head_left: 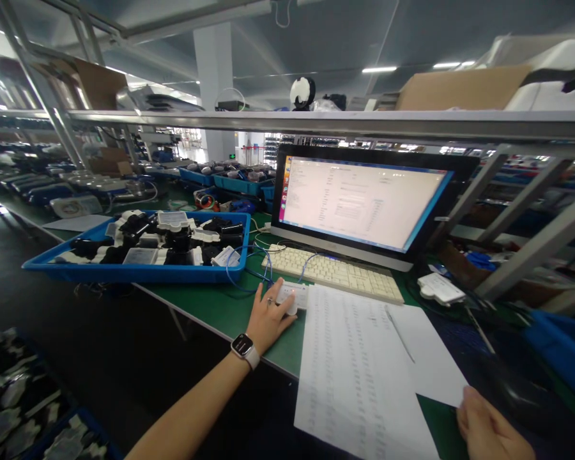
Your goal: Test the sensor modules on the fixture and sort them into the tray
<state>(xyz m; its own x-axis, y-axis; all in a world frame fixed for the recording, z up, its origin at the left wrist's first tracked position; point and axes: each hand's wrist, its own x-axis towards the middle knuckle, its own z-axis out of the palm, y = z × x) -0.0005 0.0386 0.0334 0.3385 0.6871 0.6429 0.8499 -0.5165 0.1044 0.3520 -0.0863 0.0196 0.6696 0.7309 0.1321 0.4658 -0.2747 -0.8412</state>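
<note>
My left hand (269, 314), wearing a watch (242, 345), reaches over the table with its fingers spread. Its fingertips rest on a small white plastic module (298, 295) that shows a tiny red light. Blue cable (239, 289) loops beside this module. At the lower right my right hand (491, 427) is closed, its curled fingers at the corner of a white sheet (434, 358); whether they pinch the paper is hidden. Between the hands lies a printed list (345, 377) with columns of small text. A thin pen (400, 333) rests on the papers.
A monitor (349, 204) and a cream keyboard (335, 271) stand behind the papers. At left, a blue tray (138, 275) is heaped with black and white parts. Another white module (441, 289) lies right, near a blue bin (568, 351). A shelf (316, 119) spans overhead.
</note>
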